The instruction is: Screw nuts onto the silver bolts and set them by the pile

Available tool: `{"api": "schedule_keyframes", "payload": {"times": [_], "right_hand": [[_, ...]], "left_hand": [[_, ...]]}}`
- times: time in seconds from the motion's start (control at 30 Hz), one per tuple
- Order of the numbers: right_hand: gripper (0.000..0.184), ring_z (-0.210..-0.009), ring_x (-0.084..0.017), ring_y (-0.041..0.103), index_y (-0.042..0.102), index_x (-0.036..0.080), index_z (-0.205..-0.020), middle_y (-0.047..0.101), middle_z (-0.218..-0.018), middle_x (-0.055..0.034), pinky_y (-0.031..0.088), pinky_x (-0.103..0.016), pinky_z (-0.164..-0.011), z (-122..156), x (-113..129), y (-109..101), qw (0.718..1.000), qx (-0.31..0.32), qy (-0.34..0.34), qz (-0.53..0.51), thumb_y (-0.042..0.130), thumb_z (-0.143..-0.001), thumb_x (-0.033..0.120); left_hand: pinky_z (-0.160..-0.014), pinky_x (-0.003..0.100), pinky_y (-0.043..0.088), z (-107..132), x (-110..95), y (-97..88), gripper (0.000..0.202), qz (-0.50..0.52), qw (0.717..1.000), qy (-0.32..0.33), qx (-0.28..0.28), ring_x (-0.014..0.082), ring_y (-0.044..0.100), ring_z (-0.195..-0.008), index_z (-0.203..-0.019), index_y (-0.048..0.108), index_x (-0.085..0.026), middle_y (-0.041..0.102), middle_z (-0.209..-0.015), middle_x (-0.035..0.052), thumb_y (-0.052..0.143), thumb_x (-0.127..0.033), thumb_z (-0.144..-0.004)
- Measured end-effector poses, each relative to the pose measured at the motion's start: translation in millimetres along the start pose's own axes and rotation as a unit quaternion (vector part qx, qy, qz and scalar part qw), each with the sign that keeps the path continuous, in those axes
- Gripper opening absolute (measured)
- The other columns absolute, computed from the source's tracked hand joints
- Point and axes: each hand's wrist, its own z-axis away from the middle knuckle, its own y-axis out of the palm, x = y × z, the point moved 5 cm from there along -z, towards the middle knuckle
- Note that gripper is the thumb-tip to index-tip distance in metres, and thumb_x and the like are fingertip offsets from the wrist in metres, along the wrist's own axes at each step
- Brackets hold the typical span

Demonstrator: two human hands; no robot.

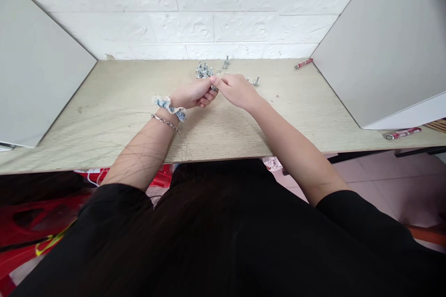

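My left hand [197,94] and my right hand [237,90] meet over the middle of the wooden table [114,111]. Both are closed in a pinch around a small metal bolt [214,88] held between their fingertips. My left wrist wears a blue and white scrunchie [170,107] and a thin chain bracelet [164,122]. Just beyond my hands lies a cluster of several metal bolts [204,70]. A single bolt [226,61] stands a little further back, and another bolt [256,82] lies to the right of my right hand.
Grey panels stand at the left [35,69] and right [386,41] of the table, with a white brick wall [209,9] behind. A red tool [303,63] lies at the far right, another red and white tool [402,133] at the near right edge.
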Motion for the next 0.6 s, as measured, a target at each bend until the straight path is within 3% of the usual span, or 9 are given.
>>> {"api": "schedule_keyframes", "payload": {"times": [0.1, 0.17, 0.4, 0.53, 0.6], "right_hand": [[0.047, -0.072, -0.018, 0.053, 0.049, 0.019, -0.069, 0.048, -0.062, -0.0036, 0.035, -0.030, -0.065, -1.7, -0.1, 3.4, 1.000, 0.014, -0.010, -0.001, 0.033, -0.096, 0.055], [0.045, -0.073, -0.018, 0.053, 0.049, 0.019, -0.069, 0.049, -0.064, -0.0039, 0.035, -0.030, -0.066, -1.5, 1.0, 5.0, 1.000, 0.021, -0.018, 0.003, 0.033, -0.096, 0.051], [0.009, -0.076, -0.017, 0.048, 0.049, 0.020, -0.089, 0.053, -0.080, -0.0032, 0.036, -0.031, -0.069, 4.3, 7.2, 0.2, 0.999, -0.023, -0.048, -0.001, 0.049, -0.087, 0.028], [0.013, -0.077, -0.018, 0.048, 0.048, 0.020, -0.090, 0.053, -0.083, -0.0042, 0.037, -0.031, -0.070, 3.3, 4.4, -2.7, 0.998, -0.055, -0.024, -0.003, 0.047, -0.089, 0.033], [0.025, -0.076, -0.018, 0.049, 0.049, 0.020, -0.084, 0.051, -0.076, -0.0039, 0.037, -0.031, -0.069, 1.1, 0.5, -0.7, 0.999, -0.044, -0.006, -0.007, 0.040, -0.094, 0.042]], "left_hand": [[-0.035, 0.018, 0.005, 0.5, -2.1, -3.7, 0.031, -0.104, 0.993, 0.006, -0.053, 0.0034, 0.016, -0.031, -0.057, 0.033, -0.022, 0.024, -0.043, -0.0078, 0.047, -0.024, -0.085], [-0.035, 0.018, 0.006, 2.2, -4.5, -2.1, 0.031, -0.134, 0.989, 0.015, -0.059, 0.0035, 0.016, -0.030, -0.057, 0.034, -0.022, 0.023, -0.044, -0.0080, 0.046, -0.026, -0.085], [-0.033, 0.017, 0.010, 5.0, -9.7, -2.8, 0.037, -0.123, 0.988, 0.054, -0.080, 0.0032, 0.018, -0.031, -0.056, 0.030, -0.022, 0.022, -0.044, -0.0086, 0.048, -0.029, -0.088], [-0.033, 0.017, 0.011, 0.3, -7.7, -5.0, 0.038, -0.103, 0.991, 0.063, -0.058, 0.0034, 0.018, -0.030, -0.058, 0.032, -0.022, 0.022, -0.044, -0.0091, 0.050, -0.035, -0.089], [-0.032, 0.017, 0.014, -1.1, -7.4, -6.8, 0.038, -0.106, 0.990, 0.069, -0.067, 0.0035, 0.019, -0.030, -0.059, 0.032, -0.022, 0.023, -0.044, -0.0090, 0.050, -0.036, -0.090]]}}
